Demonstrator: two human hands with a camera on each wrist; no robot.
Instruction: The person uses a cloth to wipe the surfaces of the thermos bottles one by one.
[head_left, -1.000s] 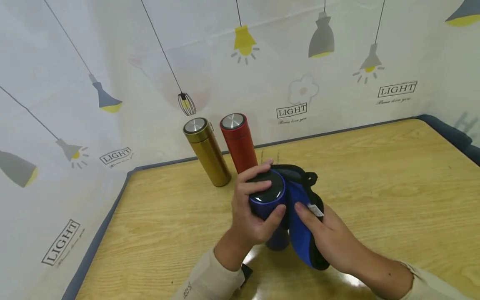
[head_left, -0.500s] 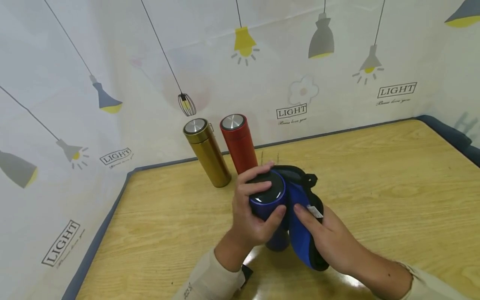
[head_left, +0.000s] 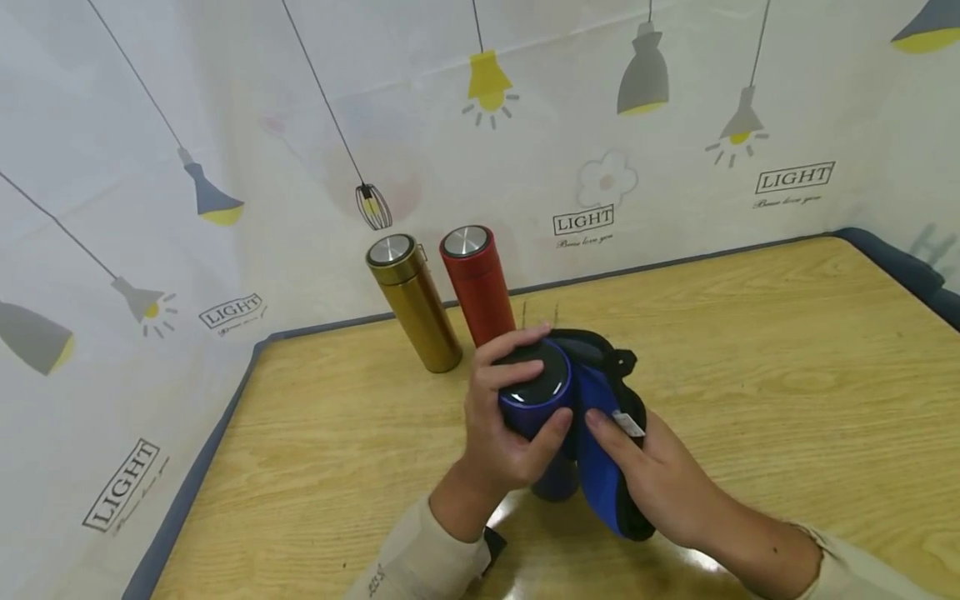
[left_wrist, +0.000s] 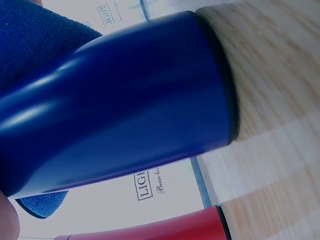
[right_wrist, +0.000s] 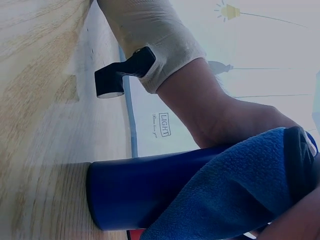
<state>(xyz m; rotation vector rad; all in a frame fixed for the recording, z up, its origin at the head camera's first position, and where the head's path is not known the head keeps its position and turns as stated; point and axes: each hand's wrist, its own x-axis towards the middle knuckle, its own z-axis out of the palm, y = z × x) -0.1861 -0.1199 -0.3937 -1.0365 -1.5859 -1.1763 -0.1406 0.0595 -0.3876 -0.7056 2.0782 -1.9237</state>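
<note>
Blue, glossy cylindrical flask [left_wrist: 125,100] | fleecy black-edged cloth [right_wrist: 230,185] | hands: left [head_left: 489,421] grips flask, right [head_left: 660,475] pinches cloth

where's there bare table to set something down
Widest bare patch: the right of the table, between the right hand, back wall and right edge. Another lies left, between the table's left edge, gold bottle and left hand. The middle is crowded: both hands, blue bottle and blue cloth together, red bottle behind.
</note>
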